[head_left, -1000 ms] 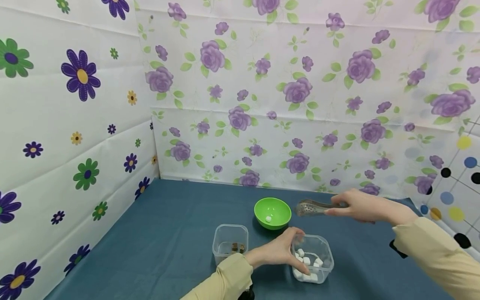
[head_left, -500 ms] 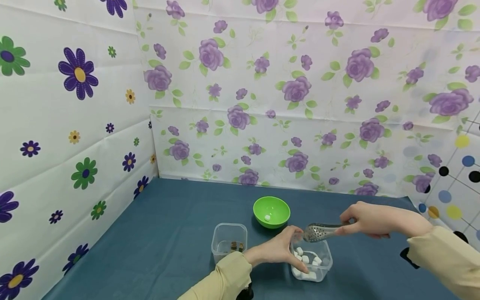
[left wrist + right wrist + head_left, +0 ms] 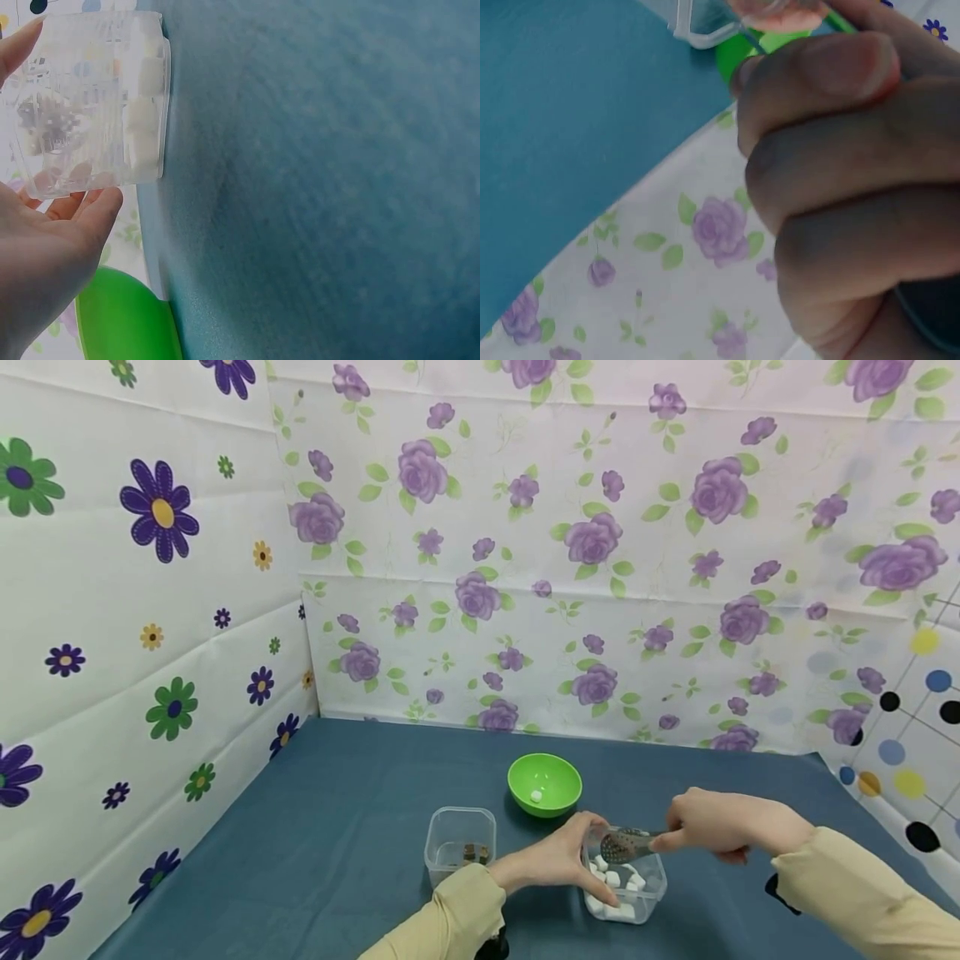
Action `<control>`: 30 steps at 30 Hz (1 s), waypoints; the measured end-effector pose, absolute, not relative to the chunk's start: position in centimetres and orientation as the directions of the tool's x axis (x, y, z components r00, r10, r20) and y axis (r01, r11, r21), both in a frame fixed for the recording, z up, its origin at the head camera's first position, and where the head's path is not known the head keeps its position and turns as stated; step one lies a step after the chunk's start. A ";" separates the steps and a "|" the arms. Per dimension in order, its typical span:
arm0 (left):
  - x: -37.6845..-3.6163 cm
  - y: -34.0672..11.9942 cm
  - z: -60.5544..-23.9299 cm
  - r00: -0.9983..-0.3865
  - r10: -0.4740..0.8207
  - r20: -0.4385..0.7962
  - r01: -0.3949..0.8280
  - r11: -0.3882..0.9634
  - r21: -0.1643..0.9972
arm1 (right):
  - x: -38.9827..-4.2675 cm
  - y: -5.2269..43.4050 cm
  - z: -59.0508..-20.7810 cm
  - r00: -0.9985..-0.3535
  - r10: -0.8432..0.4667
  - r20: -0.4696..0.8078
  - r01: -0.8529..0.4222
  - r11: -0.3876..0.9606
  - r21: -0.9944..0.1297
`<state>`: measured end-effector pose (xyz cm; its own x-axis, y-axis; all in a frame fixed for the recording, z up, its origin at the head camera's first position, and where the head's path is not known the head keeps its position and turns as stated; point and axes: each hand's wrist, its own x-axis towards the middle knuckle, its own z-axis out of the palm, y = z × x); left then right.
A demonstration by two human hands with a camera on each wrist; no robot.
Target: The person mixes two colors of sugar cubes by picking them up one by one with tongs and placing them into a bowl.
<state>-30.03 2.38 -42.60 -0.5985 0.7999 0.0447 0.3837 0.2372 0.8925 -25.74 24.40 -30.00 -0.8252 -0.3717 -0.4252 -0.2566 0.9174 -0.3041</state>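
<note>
My left hand [image 3: 558, 860] grips a clear plastic container [image 3: 654, 897], thumb along the near side and fingers at the far left corner. White marshmallows [image 3: 613, 879] lie inside it. My right hand [image 3: 727, 822] holds metal tongs [image 3: 621, 847], whose perforated heads are lowered into the container's opening, above the marshmallows. Whether the heads touch a marshmallow cannot be told. In the left wrist view, the tongs' heads [image 3: 52, 124] show blurred through the container wall [image 3: 90, 75]. Curled fingers [image 3: 832, 157] fill much of the right wrist view.
Behind the container stands a green bowl [image 3: 558, 777] with one small white piece [image 3: 536, 796] in it. To the left is another clear container [image 3: 461, 827] holding brown pieces [image 3: 469, 852], partly hidden by my left sleeve. A blue cloth [image 3: 337, 827] covers the table; flowered sheets [image 3: 450, 568] hang around it.
The tongs have moved from beside the green bowl, toward me and down into the marshmallow container. My left hand has kept its hold on the container.
</note>
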 end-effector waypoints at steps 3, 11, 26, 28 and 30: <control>-30.0 2.4 -42.6 -0.594 0.803 0.048 0.379 0.227 0.897 | -25.8 23.9 -30.4 -0.823 -0.363 -0.437 -0.251 0.922 -0.295; -30.1 2.4 -42.7 -0.587 0.808 0.058 0.389 0.218 0.895 | -25.5 22.4 -30.8 -0.829 -0.335 -0.448 -0.260 0.940 -0.221; -30.0 2.3 -42.6 -0.577 0.814 0.059 0.371 0.198 0.907 | -25.1 21.3 -31.6 -0.851 -0.357 -0.385 -0.299 0.932 -0.204; -30.0 2.3 -42.6 -0.578 0.815 0.054 0.363 0.197 0.911 | -25.1 21.4 -31.7 -0.852 -0.366 -0.375 -0.308 0.928 -0.207; -30.0 2.4 -42.6 -0.577 0.815 0.050 0.358 0.197 0.913 | -25.1 21.6 -31.6 -0.852 -0.371 -0.370 -0.311 0.926 -0.213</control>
